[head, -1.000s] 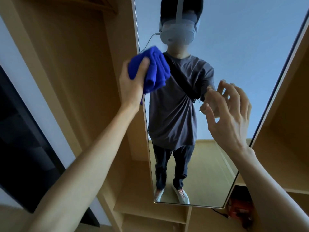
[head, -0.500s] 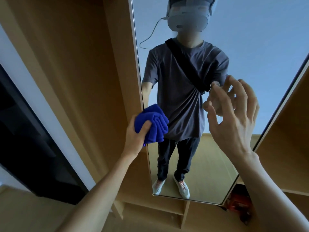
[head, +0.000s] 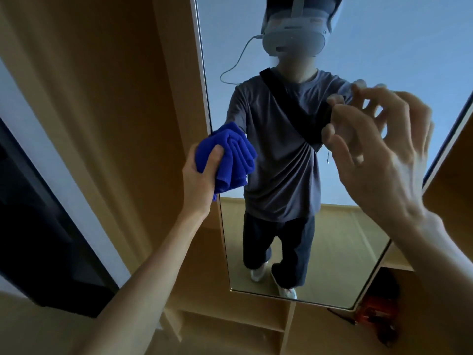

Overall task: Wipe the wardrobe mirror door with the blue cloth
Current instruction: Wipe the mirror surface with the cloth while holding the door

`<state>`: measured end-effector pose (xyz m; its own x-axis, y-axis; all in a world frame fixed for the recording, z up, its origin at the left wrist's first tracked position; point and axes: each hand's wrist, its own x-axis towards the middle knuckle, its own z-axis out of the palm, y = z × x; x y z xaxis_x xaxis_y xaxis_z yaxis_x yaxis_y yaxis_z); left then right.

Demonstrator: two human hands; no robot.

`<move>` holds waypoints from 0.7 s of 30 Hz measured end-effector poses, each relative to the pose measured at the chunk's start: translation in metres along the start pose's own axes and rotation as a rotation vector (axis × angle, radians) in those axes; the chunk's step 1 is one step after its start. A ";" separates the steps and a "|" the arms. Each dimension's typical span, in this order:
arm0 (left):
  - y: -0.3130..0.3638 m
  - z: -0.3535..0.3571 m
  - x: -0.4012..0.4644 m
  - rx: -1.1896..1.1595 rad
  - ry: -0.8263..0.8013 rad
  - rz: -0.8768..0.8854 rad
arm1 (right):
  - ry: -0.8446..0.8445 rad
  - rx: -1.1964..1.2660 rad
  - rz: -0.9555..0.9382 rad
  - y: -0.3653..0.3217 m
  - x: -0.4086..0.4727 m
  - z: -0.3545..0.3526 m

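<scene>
Your blue cloth (head: 231, 156) is bunched into thick folds, pressed against the left edge of the wardrobe mirror door (head: 384, 47), about halfway up the tall, upright glass panel.

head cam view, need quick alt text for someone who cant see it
A person's left hand presses a bunched blue cloth against the left edge of a tall wardrobe mirror door. Their right hand is raised, fingers spread, in front of the glass, holding nothing. Light wooden wardrobe panels flank the mirror.
</scene>
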<state>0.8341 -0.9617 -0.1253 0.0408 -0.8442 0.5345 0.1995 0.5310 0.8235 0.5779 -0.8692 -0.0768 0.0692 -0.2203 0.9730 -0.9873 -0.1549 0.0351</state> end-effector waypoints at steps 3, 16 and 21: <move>-0.041 -0.010 -0.023 -0.001 -0.029 0.039 | -0.017 0.012 -0.041 0.003 -0.034 0.011; -0.149 -0.027 -0.076 -0.004 0.033 0.229 | 0.034 0.007 -0.172 0.002 -0.156 0.057; -0.185 -0.035 -0.094 -0.018 0.029 0.239 | 0.021 0.011 -0.146 0.023 -0.149 0.086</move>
<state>0.8276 -0.9830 -0.3351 0.1167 -0.6967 0.7078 0.1986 0.7147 0.6707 0.5572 -0.9224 -0.2410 0.2090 -0.1744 0.9622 -0.9652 -0.1947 0.1743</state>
